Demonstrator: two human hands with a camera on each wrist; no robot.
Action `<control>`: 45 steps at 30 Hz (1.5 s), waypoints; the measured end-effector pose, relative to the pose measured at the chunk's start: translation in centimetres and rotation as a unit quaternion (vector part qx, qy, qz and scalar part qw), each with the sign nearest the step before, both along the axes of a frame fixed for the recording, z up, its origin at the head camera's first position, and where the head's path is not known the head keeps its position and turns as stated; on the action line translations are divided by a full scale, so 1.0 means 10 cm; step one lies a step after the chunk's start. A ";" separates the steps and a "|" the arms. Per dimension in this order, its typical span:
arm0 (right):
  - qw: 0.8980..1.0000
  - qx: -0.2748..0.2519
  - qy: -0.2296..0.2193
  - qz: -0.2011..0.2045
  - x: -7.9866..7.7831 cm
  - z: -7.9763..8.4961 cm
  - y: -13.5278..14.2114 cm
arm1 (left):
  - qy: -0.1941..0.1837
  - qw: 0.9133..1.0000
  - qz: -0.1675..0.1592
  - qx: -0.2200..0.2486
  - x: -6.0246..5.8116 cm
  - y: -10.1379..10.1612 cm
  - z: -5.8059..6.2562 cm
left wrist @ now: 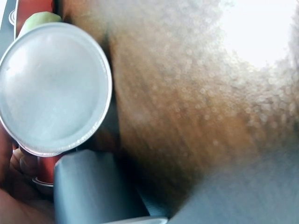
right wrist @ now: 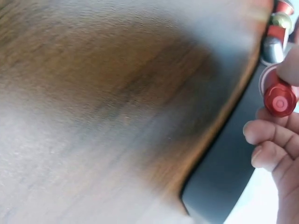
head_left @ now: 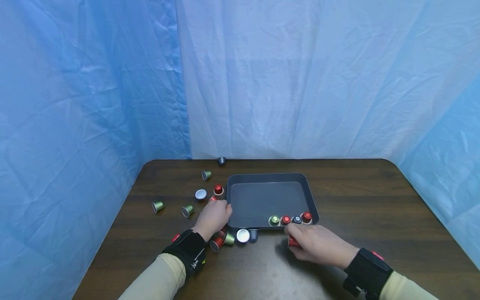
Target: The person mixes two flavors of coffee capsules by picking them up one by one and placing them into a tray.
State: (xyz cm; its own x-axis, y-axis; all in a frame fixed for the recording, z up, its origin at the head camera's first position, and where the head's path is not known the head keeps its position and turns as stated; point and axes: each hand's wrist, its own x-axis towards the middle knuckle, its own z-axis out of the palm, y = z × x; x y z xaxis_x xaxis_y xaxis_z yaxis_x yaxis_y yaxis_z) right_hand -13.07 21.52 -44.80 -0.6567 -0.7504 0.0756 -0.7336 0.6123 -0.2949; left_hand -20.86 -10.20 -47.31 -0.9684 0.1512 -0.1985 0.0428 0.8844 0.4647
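In the head view my right hand (head_left: 315, 246) pinches a red coffee capsule (head_left: 293, 241) just in front of the tray's front edge. The right wrist view shows that capsule (right wrist: 280, 100) between thumb and fingers, its domed end toward the camera. My left hand (head_left: 213, 218) is bent at the left side of the dark grey tray (head_left: 266, 193), with a red capsule (head_left: 213, 198) just past its knuckles. In the left wrist view, curled fingers (left wrist: 29, 163) lie beside a red capsule (left wrist: 48, 169), partly hidden by a silver-lidded one (left wrist: 56, 88); I cannot tell whether they grip it.
Green, red and dark capsules line the tray's front right, including a green one (head_left: 274, 220). Before the tray lie a white-lidded capsule (head_left: 243, 236), a dark capsule (head_left: 253, 235) and others. More are scattered left, including a green capsule (head_left: 157, 206). Blue curtains (head_left: 300, 83) surround the table.
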 end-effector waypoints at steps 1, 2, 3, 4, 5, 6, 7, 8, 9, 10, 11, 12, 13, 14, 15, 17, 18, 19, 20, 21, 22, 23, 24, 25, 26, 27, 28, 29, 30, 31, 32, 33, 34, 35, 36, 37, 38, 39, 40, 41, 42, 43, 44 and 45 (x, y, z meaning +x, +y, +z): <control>1.000 -0.002 0.005 -0.001 0.00 0.01 0.00 | -0.001 1.000 0.001 0.000 0.00 0.00 0.00; 1.000 -0.003 0.011 0.000 -0.01 0.02 -0.01 | -0.002 1.000 0.002 0.000 0.00 0.00 0.00; 1.000 -0.002 0.014 0.000 -0.01 0.03 -0.01 | -0.003 1.000 0.002 -0.001 0.00 0.00 0.00; 1.000 -0.002 0.016 0.000 -0.01 0.04 -0.01 | -0.004 1.000 0.003 -0.001 0.00 0.00 0.00; 1.000 -0.001 0.017 -0.001 -0.01 0.05 -0.01 | -0.004 1.000 0.003 -0.001 0.00 0.00 0.00; 1.000 0.001 0.021 0.000 -0.01 0.05 -0.01 | -0.004 1.000 0.003 -0.001 0.00 0.00 0.00; 1.000 0.002 0.025 0.002 -0.02 0.06 -0.01 | -0.003 1.000 0.003 -0.001 0.00 0.00 0.00; 1.000 0.002 0.028 0.004 -0.02 0.07 -0.01 | -0.003 1.000 0.003 -0.001 0.00 0.00 0.00; 0.999 0.001 0.032 0.005 -0.02 0.07 -0.01 | -0.003 1.000 0.003 -0.002 0.00 0.00 0.00; 0.999 -0.001 0.037 0.007 -0.02 0.08 -0.01 | -0.002 1.000 0.002 -0.002 0.00 0.00 0.00; 0.999 -0.002 0.042 0.009 -0.03 0.08 -0.01 | -0.001 1.000 0.002 -0.002 0.00 0.01 0.00; 0.999 -0.003 0.047 0.011 -0.03 0.08 -0.01 | -0.001 1.000 0.001 -0.003 0.00 0.01 0.00; 0.999 -0.005 0.051 0.012 -0.03 0.09 -0.01 | 0.000 1.000 0.001 -0.002 0.00 0.01 0.00; 0.998 -0.006 0.055 0.013 -0.03 0.09 -0.01 | 0.001 1.000 0.001 -0.002 0.00 0.01 0.00; 0.998 -0.006 0.059 0.014 -0.03 0.09 -0.01 | 0.001 1.000 0.000 -0.001 0.00 0.01 0.00; 0.998 -0.008 0.066 0.016 -0.04 0.10 -0.01 | 0.002 1.000 0.000 0.000 0.00 0.01 0.00; 0.997 -0.009 0.071 0.017 -0.04 0.11 -0.01 | 0.003 1.000 0.000 0.001 0.00 0.01 0.00; 0.997 -0.011 0.077 0.017 -0.05 0.11 -0.01 | 0.003 1.000 0.000 0.002 0.00 0.01 0.01; 0.996 -0.013 0.083 0.018 -0.05 0.11 -0.01 | 0.004 1.000 -0.001 0.002 0.00 0.01 0.01; 0.996 -0.016 0.090 0.020 -0.06 0.12 -0.01 | 0.004 1.000 -0.001 0.002 0.00 0.01 0.01; 0.995 -0.018 0.096 0.022 -0.06 0.12 0.00 | 0.004 1.000 -0.001 0.003 0.00 0.01 0.01; 0.994 -0.022 0.103 0.025 -0.07 0.12 -0.01 | 0.005 1.000 -0.002 0.003 0.00 0.01 0.01; 0.993 -0.025 0.111 0.028 -0.07 0.12 -0.01 | 0.005 1.000 -0.002 0.003 0.00 0.01 0.01; 0.992 -0.028 0.118 0.033 -0.08 0.12 -0.01 | 0.005 1.000 -0.002 0.003 0.00 0.01 0.02; 0.991 -0.030 0.126 0.037 -0.09 0.13 -0.01 | 0.005 1.000 -0.002 0.002 0.00 0.01 0.02; 0.990 -0.032 0.134 0.040 -0.09 0.13 -0.01 | 0.005 1.000 -0.002 0.003 0.00 0.01 0.02; 0.989 -0.032 0.141 0.043 -0.10 0.13 -0.02 | 0.005 1.000 -0.002 0.003 0.00 0.01 0.02; 0.987 -0.033 0.148 0.045 -0.10 0.13 -0.02 | 0.005 1.000 -0.002 0.003 0.00 0.01 0.02; 0.987 -0.032 0.153 0.045 -0.10 0.14 -0.03 | 0.004 1.000 -0.002 0.003 0.00 0.01 0.02; 0.986 -0.032 0.155 0.044 -0.11 0.14 -0.04 | 0.003 1.000 -0.001 0.003 0.00 0.01 0.01; 0.987 -0.031 0.153 0.041 -0.11 0.15 -0.05 | 0.003 1.000 -0.001 0.002 -0.01 0.01 0.01; 0.988 -0.030 0.149 0.036 -0.12 0.15 -0.07 | 0.002 1.000 -0.001 0.002 -0.01 0.01 0.01; 0.989 -0.027 0.139 0.029 -0.12 0.16 -0.08 | 0.002 1.000 0.000 0.001 -0.01 0.01 0.01; 0.991 -0.028 0.131 0.023 -0.13 0.17 -0.10 | 0.002 1.000 0.000 0.001 -0.01 0.01 0.01; 0.992 -0.027 0.123 0.017 -0.13 0.18 -0.11 | 0.001 1.000 0.000 0.000 -0.01 0.02 0.01; 0.993 -0.025 0.115 0.012 -0.14 0.19 -0.12 | 0.001 1.000 0.000 0.000 -0.01 0.02 0.01; 0.994 -0.025 0.110 0.009 -0.14 0.20 -0.14 | 0.001 1.000 0.000 0.000 -0.01 0.02 0.01; 0.994 -0.026 0.107 0.007 -0.15 0.21 -0.15 | 0.001 1.000 0.000 0.000 -0.01 0.02 0.01; 0.994 -0.028 0.106 0.008 -0.16 0.21 -0.16 | 0.001 1.000 0.000 0.000 0.00 0.02 0.02; 0.993 -0.032 0.109 0.012 -0.17 0.22 -0.18 | 0.001 1.000 0.000 0.000 0.00 0.02 0.02; 0.993 -0.033 0.111 0.015 -0.19 0.23 -0.19 | 0.000 1.000 0.000 -0.001 0.00 0.02 0.02; 0.993 -0.035 0.113 0.018 -0.20 0.23 -0.20 | 0.000 1.000 0.000 -0.001 0.00 0.03 0.02; 0.993 -0.037 0.114 0.020 -0.21 0.23 -0.21 | -0.001 1.000 0.000 -0.001 0.00 0.03 0.02; 0.993 -0.039 0.114 0.021 -0.23 0.24 -0.23 | -0.001 1.000 0.000 -0.002 0.00 0.03 0.02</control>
State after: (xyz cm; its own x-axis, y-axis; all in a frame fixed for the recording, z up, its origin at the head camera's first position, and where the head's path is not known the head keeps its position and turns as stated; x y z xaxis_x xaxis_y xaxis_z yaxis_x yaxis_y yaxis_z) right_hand -15.34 19.25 -42.43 -0.5844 -0.7626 0.2774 -0.8109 0.5618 -0.1637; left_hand -20.88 -9.93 -47.07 -0.9681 0.1497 -0.2009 0.0415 0.8866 0.4607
